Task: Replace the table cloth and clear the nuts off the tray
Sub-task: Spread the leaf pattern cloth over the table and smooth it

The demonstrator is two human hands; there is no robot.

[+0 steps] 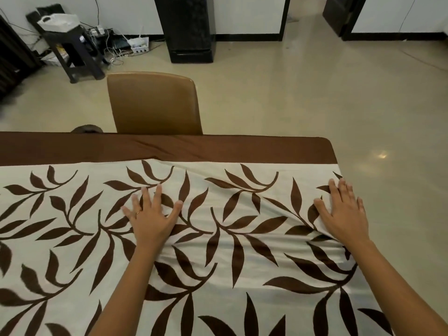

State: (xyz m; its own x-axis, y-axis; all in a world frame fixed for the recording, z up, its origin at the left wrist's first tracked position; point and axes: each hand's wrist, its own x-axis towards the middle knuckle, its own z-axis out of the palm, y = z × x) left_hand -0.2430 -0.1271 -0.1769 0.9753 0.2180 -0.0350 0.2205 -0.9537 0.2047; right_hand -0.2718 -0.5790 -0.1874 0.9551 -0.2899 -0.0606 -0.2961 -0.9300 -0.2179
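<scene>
A cream table cloth (pixel 213 270) printed with brown leaves covers the table, with a plain brown band (pixel 169 147) along its far edge. My left hand (pixel 151 214) lies flat on the cloth near the middle, fingers spread, a ring on one finger. My right hand (pixel 344 212) presses flat near the table's right edge, where the cloth bunches into wrinkles. Neither hand holds anything. No tray or nuts are in view.
A tan chair (pixel 155 103) is pushed in at the far side of the table. Beyond it stand a black cabinet (pixel 186 27) and, at the back left, a dark stool (pixel 72 52) with a white bag and tangled cables. Glossy beige floor (pixel 315 93) lies to the right.
</scene>
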